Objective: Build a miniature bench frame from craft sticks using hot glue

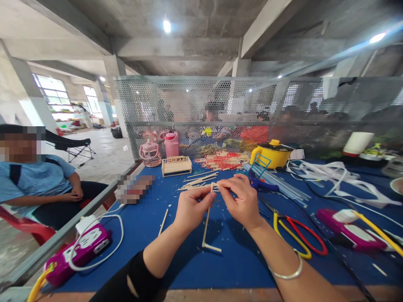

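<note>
Over the blue-topped table my left hand (193,207) pinches thin pale wooden sticks (206,228) joined into an angular shape. One stick slants down from the fingers, and a short piece is attached at its lower end. My right hand (241,199) has thumb and fingers closed on the upper end of the same joined sticks, close to the left fingertips. Just beyond the hands lie loose wooden sticks (198,181). A blue glue gun (264,183) rests to the right of my right hand, its nozzle partly hidden.
Scissors (294,237) with red and yellow handles lie right. Purple power strips (78,253) sit on both sides. Behind stand a small wooden model (176,167), red-tipped sticks (220,160), a yellow pot (272,155) and a pink bottle (171,145). A mesh screen (189,100) borders the table; a person (47,180) sits left.
</note>
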`<state>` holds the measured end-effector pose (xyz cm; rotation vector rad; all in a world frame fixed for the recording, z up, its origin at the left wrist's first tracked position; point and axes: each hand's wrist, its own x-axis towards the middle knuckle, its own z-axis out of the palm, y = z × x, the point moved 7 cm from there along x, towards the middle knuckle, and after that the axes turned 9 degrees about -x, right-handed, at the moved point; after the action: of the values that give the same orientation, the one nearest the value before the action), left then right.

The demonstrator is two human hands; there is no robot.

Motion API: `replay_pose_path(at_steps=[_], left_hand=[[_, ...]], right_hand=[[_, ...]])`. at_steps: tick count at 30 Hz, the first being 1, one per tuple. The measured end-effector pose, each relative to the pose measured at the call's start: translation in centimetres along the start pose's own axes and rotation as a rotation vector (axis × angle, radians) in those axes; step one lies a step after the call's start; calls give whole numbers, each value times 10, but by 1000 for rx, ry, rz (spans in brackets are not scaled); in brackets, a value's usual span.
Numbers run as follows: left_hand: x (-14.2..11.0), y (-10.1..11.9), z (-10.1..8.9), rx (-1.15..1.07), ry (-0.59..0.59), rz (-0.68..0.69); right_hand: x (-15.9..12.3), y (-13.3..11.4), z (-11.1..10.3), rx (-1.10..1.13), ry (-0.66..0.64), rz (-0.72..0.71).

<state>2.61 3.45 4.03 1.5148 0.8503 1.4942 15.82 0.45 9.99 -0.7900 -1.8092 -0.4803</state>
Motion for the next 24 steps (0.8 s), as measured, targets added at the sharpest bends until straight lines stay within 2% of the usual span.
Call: replay_pose_path(at_steps=[24], left_hand=[[-2,6,1,-9,6,18]], right_hand=[[0,0,0,2,-1,13]])
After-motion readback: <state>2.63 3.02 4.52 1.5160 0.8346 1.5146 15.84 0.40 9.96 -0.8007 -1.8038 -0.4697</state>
